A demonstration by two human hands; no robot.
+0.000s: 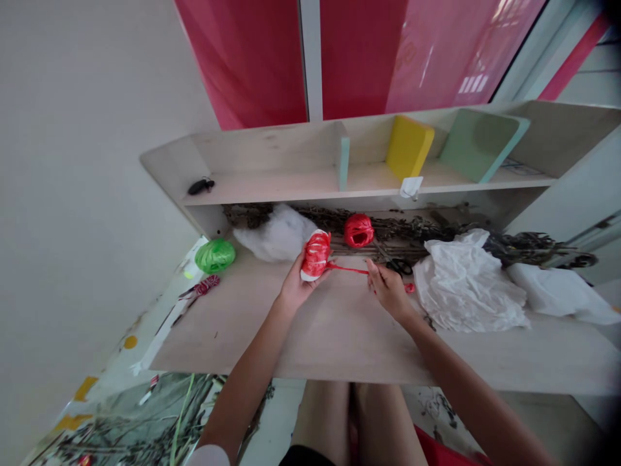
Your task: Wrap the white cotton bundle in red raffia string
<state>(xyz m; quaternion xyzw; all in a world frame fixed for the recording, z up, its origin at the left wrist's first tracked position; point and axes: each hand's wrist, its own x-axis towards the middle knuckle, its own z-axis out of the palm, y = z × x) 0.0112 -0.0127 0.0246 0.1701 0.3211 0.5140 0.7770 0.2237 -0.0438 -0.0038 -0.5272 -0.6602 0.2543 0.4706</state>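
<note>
A white oblong bundle wrapped in red ribbon (316, 254) is gripped in my left hand (297, 285), tilted, its white ends showing. From it a taut red ribbon strand (350, 269) runs across to my right hand (388, 288), which pinches it. A short red tail (410, 288) shows beyond the right hand. Behind the hands lies a red ball of ribbon (359, 231). Black-handled scissors (400, 266) rest just behind my right hand. White fluffy stuffing (276, 234) sits at the back, left of the bundle.
On the desk (339, 349) are a green ribbon ball (215, 256), a red-and-white wound bundle (207, 285), crumpled white plastic (470, 281) and dried stalks (412, 226) along the back. The shelf above holds yellow (410, 145) and green dividers (480, 145).
</note>
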